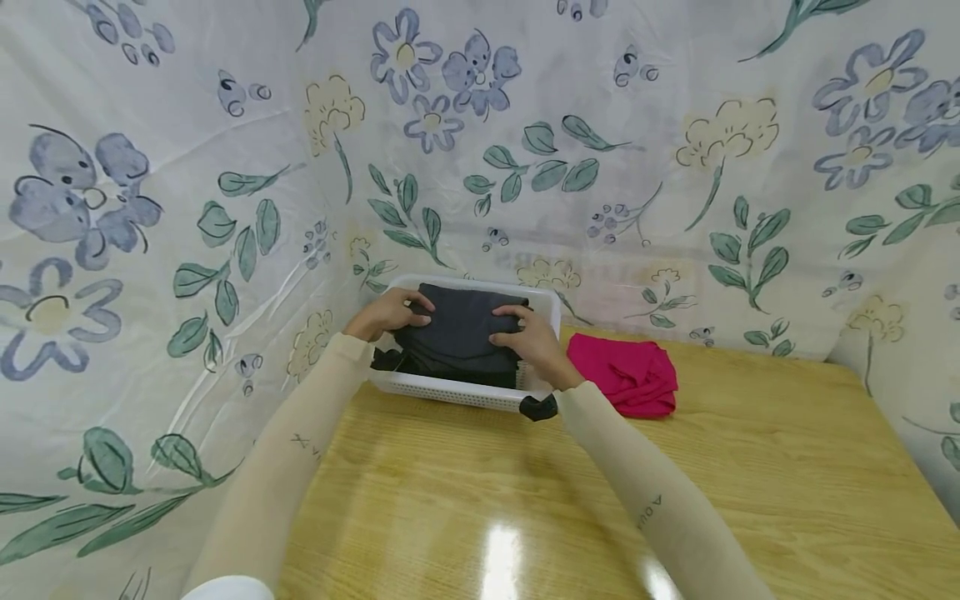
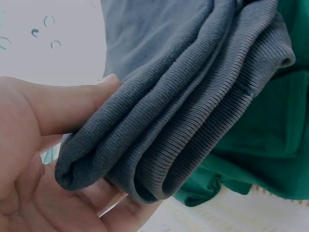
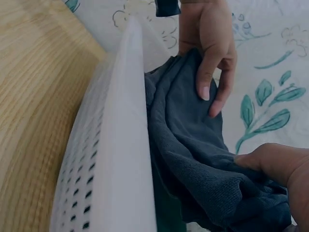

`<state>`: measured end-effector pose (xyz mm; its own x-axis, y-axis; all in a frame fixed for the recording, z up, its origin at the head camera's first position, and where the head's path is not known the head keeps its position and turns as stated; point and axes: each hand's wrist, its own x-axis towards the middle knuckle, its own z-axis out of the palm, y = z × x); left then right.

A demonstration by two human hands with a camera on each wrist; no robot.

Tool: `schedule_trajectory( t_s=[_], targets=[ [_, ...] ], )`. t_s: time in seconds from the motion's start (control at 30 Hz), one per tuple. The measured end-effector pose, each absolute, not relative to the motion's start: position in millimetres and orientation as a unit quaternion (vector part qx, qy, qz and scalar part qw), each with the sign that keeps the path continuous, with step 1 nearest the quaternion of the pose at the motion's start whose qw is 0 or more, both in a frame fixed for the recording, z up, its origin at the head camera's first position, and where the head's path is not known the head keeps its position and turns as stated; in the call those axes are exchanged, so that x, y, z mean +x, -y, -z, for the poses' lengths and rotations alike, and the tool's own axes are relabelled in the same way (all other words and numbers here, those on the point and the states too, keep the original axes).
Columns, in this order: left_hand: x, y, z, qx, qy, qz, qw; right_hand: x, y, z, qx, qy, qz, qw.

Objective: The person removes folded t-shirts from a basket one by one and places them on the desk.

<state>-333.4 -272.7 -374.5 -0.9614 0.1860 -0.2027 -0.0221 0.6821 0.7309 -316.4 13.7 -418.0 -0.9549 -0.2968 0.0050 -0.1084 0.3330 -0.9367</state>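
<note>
A folded dark grey garment (image 1: 468,321) with ribbed edges lies in the white plastic basket (image 1: 442,390), held at both ends. At its left end my left hand (image 1: 388,315) grips the folded layers, the thumb on top and the other fingers underneath in the left wrist view. My right hand (image 1: 531,342) holds the opposite end; its thumb presses on the cloth in the right wrist view, where the other fingers are mostly hidden. Green folded fabric (image 2: 270,140) shows beneath the grey garment in the left wrist view.
A crumpled pink cloth (image 1: 626,375) lies on the wooden table (image 1: 450,483) just right of the basket. Floral fabric (image 1: 540,192) hangs behind and to the left. Black straps (image 1: 538,407) show near my wrists.
</note>
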Motion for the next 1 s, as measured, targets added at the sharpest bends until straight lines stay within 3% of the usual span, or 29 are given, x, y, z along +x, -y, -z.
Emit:
schedule_trajectory(
  t_s=[1.0],
  targets=[
    [-322,228,355,0.098,-0.899,-0.414,0.1,-311,-83,394,-0.138,-0.793,0.587,0.081]
  ],
)
